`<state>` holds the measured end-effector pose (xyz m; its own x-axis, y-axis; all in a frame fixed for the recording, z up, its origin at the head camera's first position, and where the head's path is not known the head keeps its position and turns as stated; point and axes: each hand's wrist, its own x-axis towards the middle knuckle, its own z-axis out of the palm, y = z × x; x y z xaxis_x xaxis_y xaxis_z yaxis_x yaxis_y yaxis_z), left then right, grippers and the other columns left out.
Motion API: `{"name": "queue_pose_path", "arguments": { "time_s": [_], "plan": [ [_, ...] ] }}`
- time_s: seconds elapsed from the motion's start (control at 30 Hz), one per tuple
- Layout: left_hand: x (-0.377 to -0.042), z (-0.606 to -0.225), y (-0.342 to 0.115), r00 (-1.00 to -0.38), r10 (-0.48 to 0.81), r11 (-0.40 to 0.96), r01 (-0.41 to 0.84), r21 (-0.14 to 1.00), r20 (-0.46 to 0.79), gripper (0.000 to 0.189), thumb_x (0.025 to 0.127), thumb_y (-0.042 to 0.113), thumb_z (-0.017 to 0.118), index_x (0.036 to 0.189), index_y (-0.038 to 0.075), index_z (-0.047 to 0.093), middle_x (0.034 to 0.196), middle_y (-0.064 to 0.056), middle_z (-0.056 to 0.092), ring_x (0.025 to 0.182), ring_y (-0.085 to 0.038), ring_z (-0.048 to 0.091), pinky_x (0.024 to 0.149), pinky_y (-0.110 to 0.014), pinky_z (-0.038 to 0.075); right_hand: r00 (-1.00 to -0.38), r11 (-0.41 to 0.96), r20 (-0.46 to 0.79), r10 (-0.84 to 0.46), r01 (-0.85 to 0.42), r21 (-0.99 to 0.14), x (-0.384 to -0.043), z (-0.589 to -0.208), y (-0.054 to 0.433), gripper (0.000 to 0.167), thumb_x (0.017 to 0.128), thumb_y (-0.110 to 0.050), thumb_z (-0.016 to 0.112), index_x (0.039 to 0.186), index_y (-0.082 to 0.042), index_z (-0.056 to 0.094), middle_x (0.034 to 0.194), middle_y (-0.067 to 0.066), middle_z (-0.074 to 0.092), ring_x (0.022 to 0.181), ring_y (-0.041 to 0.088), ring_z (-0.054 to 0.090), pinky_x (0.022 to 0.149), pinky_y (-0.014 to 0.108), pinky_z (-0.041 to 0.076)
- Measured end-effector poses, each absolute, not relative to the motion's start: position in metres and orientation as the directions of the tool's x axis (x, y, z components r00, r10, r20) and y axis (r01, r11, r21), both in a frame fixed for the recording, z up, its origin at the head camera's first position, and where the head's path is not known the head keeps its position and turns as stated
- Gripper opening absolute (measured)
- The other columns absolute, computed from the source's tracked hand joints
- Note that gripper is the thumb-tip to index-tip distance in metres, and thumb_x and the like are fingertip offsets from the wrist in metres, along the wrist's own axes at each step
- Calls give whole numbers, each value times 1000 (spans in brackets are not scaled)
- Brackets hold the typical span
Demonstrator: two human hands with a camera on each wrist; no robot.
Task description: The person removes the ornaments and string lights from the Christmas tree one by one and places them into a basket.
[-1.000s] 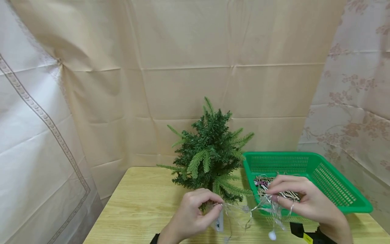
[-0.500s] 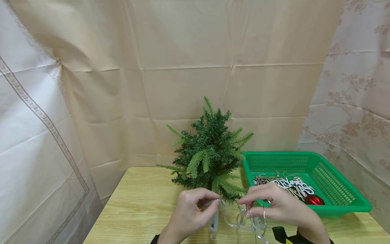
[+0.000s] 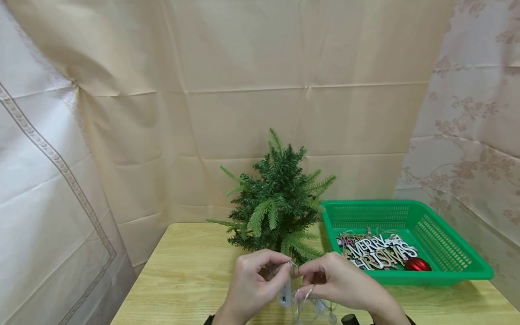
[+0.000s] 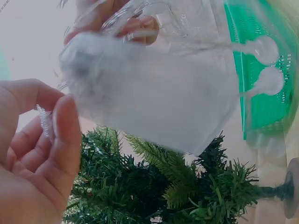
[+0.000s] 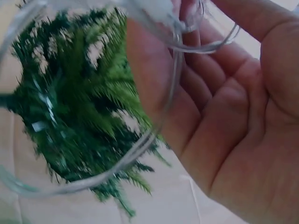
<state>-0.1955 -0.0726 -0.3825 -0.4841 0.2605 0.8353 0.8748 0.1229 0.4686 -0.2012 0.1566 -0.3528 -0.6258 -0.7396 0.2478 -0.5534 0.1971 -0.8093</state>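
My left hand (image 3: pixel 256 284) pinches the clear wire of a light string between thumb and forefinger, in front of a small artificial Christmas tree (image 3: pixel 276 203). From that hand hangs a translucent battery box (image 3: pixel 285 295), large and blurred in the left wrist view. My right hand (image 3: pixel 341 284) is close beside the left, its thumb and fingers pinching another stretch of the string. In the right wrist view a loop of clear wire (image 5: pixel 126 163) crosses in front of the tree. Two clear bulbs (image 4: pixel 266 49) dangle near the box in the left wrist view.
A green plastic basket (image 3: pixel 447 278) stands right of the tree. Inside lie white and wooden Merry Christmas word ornaments (image 3: pixel 378 253) and a shiny red ball (image 3: pixel 417 264). The wooden table (image 3: pixel 183 266) backs onto a beige cloth (image 3: pixel 243 113).
My right hand has moved left from in front of the basket to beside the left hand, bringing the light string with it. The red ball has come into sight. The left hand stays nearly still.
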Motion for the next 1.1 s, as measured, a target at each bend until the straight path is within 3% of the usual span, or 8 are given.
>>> {"name": "queue_pose_path", "arguments": {
  "time_s": [0.17,0.27,0.57,0.87,1.1],
  "plan": [
    [-197,-382,-73,-472,240,32,877,479,848,19,85,-12,71,99,2,73,82,-8,74,61,0,62,47,-17,52,-698,264,243,-674,-534,-803,-200,-352,148,30,95,-26,73,118,-7,74,79,-5,71,65,3,62,55,25,53],
    [-197,-381,-74,-478,245,7,871,491,844,18,87,-10,70,99,3,73,84,-8,74,63,-3,65,49,-20,55,-711,278,254,-656,-540,-794,-198,-350,147,30,95,-27,72,119,-9,74,80,-7,70,66,4,62,56,26,54],
    [-199,-381,-76,-469,276,-46,865,499,839,18,88,-12,69,100,1,73,84,-11,74,63,-4,65,49,-22,55,-670,249,412,-618,-664,-705,-199,-352,146,13,98,-22,69,105,-18,79,85,-12,73,66,2,63,54,29,57],
    [-199,-378,-84,-504,318,-10,845,535,803,15,89,-7,70,100,3,74,85,-8,74,65,-2,65,51,-24,57,-681,252,455,-573,-675,-693,-199,-350,153,13,98,-16,68,107,-16,79,84,-10,72,58,2,59,48,29,54],
    [-200,-378,-83,-492,383,34,853,520,782,13,90,-4,71,100,3,74,89,-7,75,66,-2,65,52,-20,56,-629,228,529,-570,-740,-633,-201,-346,164,14,98,-10,67,104,-18,78,84,-9,71,59,1,58,48,26,52]
  ]
}}
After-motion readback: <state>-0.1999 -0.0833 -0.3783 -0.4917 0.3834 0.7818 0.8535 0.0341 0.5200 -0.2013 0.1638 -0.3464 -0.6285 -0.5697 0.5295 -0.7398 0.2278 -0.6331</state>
